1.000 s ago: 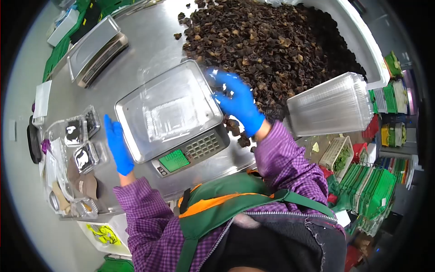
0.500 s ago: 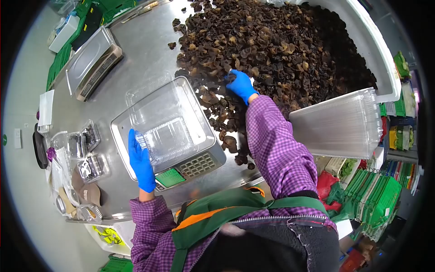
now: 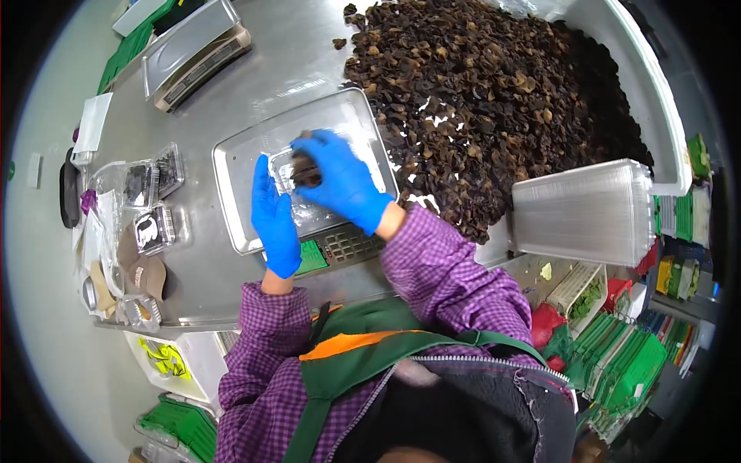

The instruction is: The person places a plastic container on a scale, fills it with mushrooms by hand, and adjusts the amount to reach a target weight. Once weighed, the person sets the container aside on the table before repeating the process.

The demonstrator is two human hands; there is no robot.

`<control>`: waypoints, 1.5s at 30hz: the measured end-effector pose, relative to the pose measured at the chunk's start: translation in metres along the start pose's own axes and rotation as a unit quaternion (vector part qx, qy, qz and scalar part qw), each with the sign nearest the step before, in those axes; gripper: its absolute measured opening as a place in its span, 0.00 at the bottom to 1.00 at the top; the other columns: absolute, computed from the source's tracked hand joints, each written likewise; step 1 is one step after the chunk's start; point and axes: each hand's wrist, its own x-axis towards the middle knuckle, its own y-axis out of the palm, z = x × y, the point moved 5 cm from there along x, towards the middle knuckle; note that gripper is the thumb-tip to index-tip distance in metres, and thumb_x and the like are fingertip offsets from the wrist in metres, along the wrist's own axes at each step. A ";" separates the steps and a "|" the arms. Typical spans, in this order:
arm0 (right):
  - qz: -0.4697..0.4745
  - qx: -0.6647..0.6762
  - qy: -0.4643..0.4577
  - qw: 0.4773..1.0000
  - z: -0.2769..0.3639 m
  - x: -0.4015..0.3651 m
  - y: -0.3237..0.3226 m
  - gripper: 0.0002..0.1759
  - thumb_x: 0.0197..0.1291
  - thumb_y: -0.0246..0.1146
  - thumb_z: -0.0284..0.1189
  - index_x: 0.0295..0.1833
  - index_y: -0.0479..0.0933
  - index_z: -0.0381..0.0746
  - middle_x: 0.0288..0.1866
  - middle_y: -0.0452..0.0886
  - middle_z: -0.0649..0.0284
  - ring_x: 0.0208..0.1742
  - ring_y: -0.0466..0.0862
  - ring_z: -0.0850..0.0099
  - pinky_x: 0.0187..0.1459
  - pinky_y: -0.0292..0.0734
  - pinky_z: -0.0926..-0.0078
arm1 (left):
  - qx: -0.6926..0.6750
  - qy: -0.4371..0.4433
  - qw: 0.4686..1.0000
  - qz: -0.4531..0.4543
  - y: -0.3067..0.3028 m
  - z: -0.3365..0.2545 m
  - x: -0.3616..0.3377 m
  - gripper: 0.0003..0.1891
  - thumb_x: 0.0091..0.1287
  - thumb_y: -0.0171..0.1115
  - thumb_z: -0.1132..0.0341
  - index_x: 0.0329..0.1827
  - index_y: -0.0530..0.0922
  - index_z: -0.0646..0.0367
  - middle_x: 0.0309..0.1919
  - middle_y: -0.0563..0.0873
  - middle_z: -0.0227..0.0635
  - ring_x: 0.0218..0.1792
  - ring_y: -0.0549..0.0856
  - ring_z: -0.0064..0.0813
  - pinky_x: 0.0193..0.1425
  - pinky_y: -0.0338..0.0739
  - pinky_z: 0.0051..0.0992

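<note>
My right hand (image 3: 340, 179), in a blue glove, is closed round a clump of dark brown wood ear mushrooms (image 3: 306, 171). It is over a clear plastic container (image 3: 315, 219) on the steel tray of a scale (image 3: 230, 208). My left hand (image 3: 275, 224), also blue-gloved, grips the container's left side, with its fingers pointing up along it. Both hands partly hide the container. Below them the scale's green display (image 3: 312, 256) and keypad (image 3: 351, 245) are partly covered.
A large heap of wood ear mushrooms (image 3: 478, 100) lies in a white tub (image 3: 670, 116). Stacked clear containers (image 3: 583, 216) stand at the right. Filled clear packs (image 3: 154, 230), a cap (image 3: 147, 274) and a second scale (image 3: 202, 65) are at the left.
My right hand has moved left from the mushroom heap to above the container, carrying mushrooms. My left hand remains at the container's side. The camera view has shifted.
</note>
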 end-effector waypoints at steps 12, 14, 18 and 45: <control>-0.069 -0.273 0.166 0.945 -0.217 -0.078 -0.066 0.34 0.47 0.71 0.34 0.63 0.71 0.49 0.60 0.71 0.51 0.60 0.73 0.50 0.58 0.72 0.59 | -0.018 -0.074 0.997 0.027 -0.024 0.030 0.005 0.30 0.60 0.44 0.80 0.70 0.64 0.65 0.69 0.68 0.41 0.70 0.66 0.32 0.74 0.58 0.31; -0.066 -0.195 0.174 0.963 -0.230 -0.078 -0.063 0.26 0.47 0.69 0.31 0.56 0.75 0.46 0.52 0.75 0.56 0.53 0.77 0.55 0.53 0.75 0.60 | 0.046 -0.029 0.998 0.013 -0.024 0.024 0.003 0.29 0.63 0.50 0.79 0.71 0.64 0.62 0.70 0.67 0.41 0.71 0.65 0.33 0.74 0.58 0.32; -0.163 -0.119 0.085 0.976 -0.196 -0.063 -0.098 0.19 0.46 0.68 0.24 0.48 0.78 0.39 0.43 0.77 0.55 0.43 0.80 0.57 0.46 0.76 0.68 | 0.207 0.051 0.976 0.031 -0.024 0.007 0.005 0.32 0.62 0.60 0.75 0.71 0.63 0.60 0.71 0.65 0.43 0.71 0.64 0.37 0.74 0.57 0.34; -0.115 0.793 0.247 0.544 -0.123 -0.033 -0.051 0.26 0.69 0.55 0.39 0.66 0.67 0.34 0.59 0.76 0.56 0.48 0.79 0.71 0.38 0.75 0.78 | 0.056 0.015 0.991 -0.117 -0.090 -0.026 0.030 0.22 0.68 0.58 0.71 0.64 0.70 0.67 0.62 0.76 0.40 0.61 0.75 0.28 0.67 0.66 0.27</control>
